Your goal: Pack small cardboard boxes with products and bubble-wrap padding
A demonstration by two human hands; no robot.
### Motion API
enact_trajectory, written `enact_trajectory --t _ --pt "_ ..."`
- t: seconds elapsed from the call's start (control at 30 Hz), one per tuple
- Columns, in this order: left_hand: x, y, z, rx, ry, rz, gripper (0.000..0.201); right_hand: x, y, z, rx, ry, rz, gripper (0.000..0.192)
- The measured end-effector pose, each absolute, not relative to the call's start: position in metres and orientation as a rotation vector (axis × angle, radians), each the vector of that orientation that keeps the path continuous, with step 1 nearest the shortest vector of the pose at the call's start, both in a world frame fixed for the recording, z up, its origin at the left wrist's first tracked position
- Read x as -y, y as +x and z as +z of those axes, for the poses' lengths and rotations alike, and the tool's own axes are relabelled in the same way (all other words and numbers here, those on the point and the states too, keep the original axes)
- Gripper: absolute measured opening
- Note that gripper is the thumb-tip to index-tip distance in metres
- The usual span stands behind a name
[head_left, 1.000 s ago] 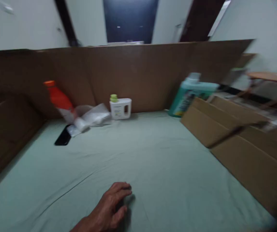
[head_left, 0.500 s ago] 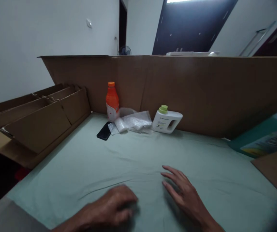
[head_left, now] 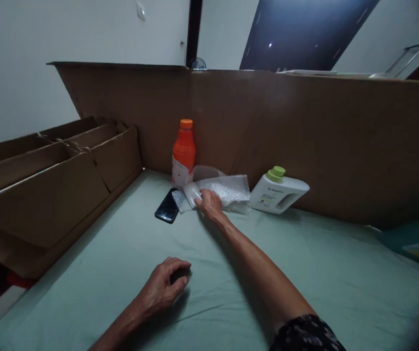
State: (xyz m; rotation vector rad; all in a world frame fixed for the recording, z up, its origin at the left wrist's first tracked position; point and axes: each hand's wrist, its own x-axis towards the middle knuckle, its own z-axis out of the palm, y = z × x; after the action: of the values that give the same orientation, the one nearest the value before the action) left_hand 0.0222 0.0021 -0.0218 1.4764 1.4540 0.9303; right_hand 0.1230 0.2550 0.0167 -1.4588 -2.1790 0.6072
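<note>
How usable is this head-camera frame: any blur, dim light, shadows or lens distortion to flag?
Head view: sharp overall, with no motion blur on the right hand at the bubble wrap or on the left hand. Light is dim and cool. Soft shadows lie beside both arms on the green cloth. Corners darken at the lower right, and the cardboard wall looks bowed by the wide lens.

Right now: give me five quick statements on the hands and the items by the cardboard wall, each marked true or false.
1. The right hand touches the bubble wrap. True.
2. The left hand holds the phone. False: it rests curled on the green sheet, apart from the phone.
3. The orange bottle stands upright. True.
4. The white jug has an orange cap. False: its cap is green.
5. The phone lies right of the white jug. False: it lies left of it, beside the bubble wrap.
</note>
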Motion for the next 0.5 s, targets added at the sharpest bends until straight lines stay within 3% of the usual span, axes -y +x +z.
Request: enact_trajectory --t 0.13,0.3,0.4,0.5 --pt "-0.003 0.017 -0.026 -1.398 1.142 1.103 0.047 -0.233 0.160 0.027 2.117 -1.379 0.796 0.024" --pt "-0.010 0.023 -0.039 -1.362 0.839 1.343 0.085 -0.163 0.232 0.036 1.997 -1.166 1.101 0.043" --pt "-0.012 0.033 -0.037 -1.393 0.892 1.364 0.086 -0.159 0.241 0.026 1.770 -1.205 1.274 0.051" --pt "-0.006 0.026 -0.023 -1.536 1.112 1.407 0.076 -0.185 0.224 0.020 1.668 -1.259 1.246 0.063"
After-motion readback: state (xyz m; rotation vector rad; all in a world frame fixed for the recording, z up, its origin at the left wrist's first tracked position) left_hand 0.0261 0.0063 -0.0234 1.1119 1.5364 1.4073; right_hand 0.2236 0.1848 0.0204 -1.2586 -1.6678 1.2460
